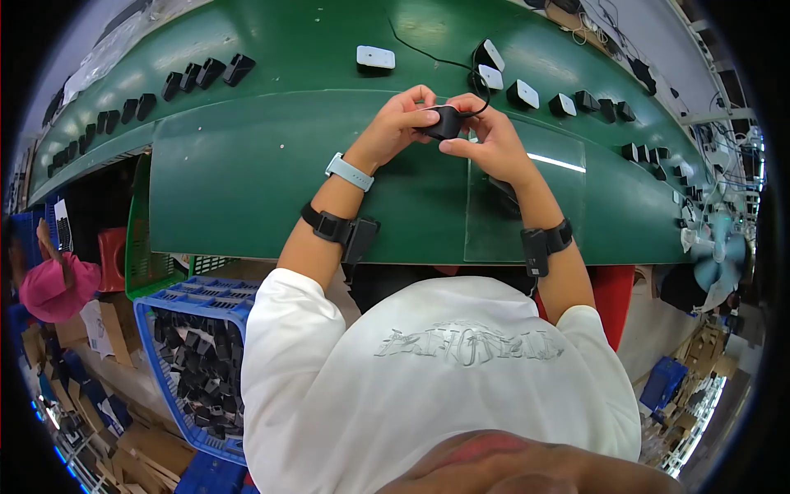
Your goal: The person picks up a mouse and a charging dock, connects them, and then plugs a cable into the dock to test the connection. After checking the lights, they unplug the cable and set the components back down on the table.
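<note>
Over the green work table, my left hand [398, 125] is closed on a small black box-shaped device [445, 123], with the thumb pressed on its near face. On the device's right side is my right hand [497, 142], its fingers closed around the end of a black cable [436, 58]. That cable loops down from the far side of the table to the device. Whether its plug sits in the device is hidden by my fingers. Just beyond my hands lies a white-faced black device [375, 58]; more of these [523, 94] stand to the right.
Rows of black devices [210, 72] line the far left of the green table [230, 189]. A clear sheet [527, 222] lies under my right forearm. Below left stands a blue crate [152, 354] full of black parts, near a green crate [138, 239]. Another person [59, 284] sits far left.
</note>
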Demonstrator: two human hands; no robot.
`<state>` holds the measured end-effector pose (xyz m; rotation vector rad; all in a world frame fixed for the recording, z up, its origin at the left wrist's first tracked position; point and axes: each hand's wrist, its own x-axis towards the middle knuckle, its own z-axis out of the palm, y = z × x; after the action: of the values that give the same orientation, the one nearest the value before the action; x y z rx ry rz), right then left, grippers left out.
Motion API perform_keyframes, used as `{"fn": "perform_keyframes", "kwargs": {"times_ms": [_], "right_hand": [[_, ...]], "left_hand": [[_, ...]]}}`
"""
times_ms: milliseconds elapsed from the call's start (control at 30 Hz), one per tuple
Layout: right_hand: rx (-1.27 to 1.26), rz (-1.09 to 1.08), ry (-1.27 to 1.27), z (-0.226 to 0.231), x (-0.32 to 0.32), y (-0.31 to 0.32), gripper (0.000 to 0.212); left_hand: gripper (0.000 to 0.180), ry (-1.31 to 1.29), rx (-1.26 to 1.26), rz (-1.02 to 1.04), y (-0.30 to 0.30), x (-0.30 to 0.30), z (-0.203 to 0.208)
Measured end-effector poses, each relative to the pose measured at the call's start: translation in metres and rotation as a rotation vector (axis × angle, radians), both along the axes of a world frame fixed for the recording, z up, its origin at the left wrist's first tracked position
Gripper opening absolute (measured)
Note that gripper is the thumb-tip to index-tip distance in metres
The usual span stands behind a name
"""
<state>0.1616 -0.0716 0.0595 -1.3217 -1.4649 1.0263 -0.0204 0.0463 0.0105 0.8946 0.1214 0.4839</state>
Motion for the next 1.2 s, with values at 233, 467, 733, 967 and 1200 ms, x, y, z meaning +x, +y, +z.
{"fn": "perform_keyframes", "kwargs": {"times_ms": [233, 467, 733, 967, 1200], "right_hand": [[0.014, 0.011, -0.088, 0.008, -0.004, -0.007, 0.049], [-0.03, -0.031, -0.061, 0.005, -0.006, -0.013, 0.049], [-0.072, -0.251, 0.036, -0.006, -0.002, -0.013, 0.043], [0.088, -0.345, 0.286, -0.011, -0.025, 0.009, 0.029], [0.107, -0.505, 0.201, -0.001, 0.0, 0.052, 0.02]], "left_hand": [[0.029, 0.03, 0.034, -0.034, 0.001, 0.0, -0.003], [0.027, 0.083, 0.047, -0.017, -0.002, 0.0, -0.003], [0.034, -0.021, 0.03, 0.212, -0.017, 0.008, 0.013], [0.043, 0.153, 0.885, 0.767, -0.013, 0.011, 0.006], [0.045, 0.163, 1.222, 1.113, 0.015, -0.006, 0.014]]}}
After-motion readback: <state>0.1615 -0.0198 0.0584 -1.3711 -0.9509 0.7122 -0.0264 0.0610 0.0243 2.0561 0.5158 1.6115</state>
